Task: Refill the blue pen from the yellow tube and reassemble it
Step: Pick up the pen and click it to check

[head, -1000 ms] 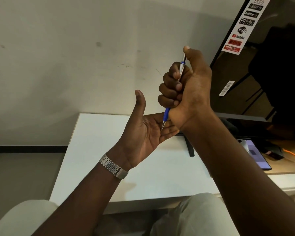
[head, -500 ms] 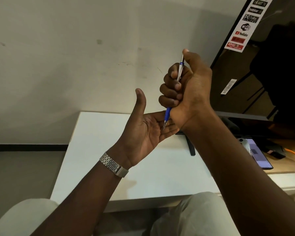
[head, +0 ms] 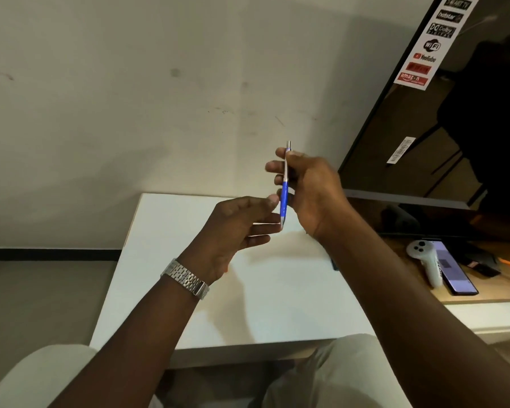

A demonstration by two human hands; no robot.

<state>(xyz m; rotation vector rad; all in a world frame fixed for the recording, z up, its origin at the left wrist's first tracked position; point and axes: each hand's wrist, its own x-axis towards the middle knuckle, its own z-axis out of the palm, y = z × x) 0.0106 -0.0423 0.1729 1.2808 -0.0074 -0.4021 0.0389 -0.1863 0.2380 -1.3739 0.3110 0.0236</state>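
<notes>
The blue pen is whole, with a blue lower barrel and a silver upper part, and stands upright, tip down, above the white table. My right hand holds it loosely between thumb and fingers near the silver top. My left hand, with a metal watch on the wrist, is turned palm to the right; its thumb tip touches the blue barrel and its fingers reach under the tip. No yellow tube is in view.
A large dark TV screen with a sticker strip stands at the right. On the wooden surface under it lie a white controller, a phone and an orange cable. A wall is behind. My knees are below the table edge.
My right hand has loosened from a fist with the thumb on the pen's top to a finger grip. The left hand turned from an open palm under the tip to touching the barrel.
</notes>
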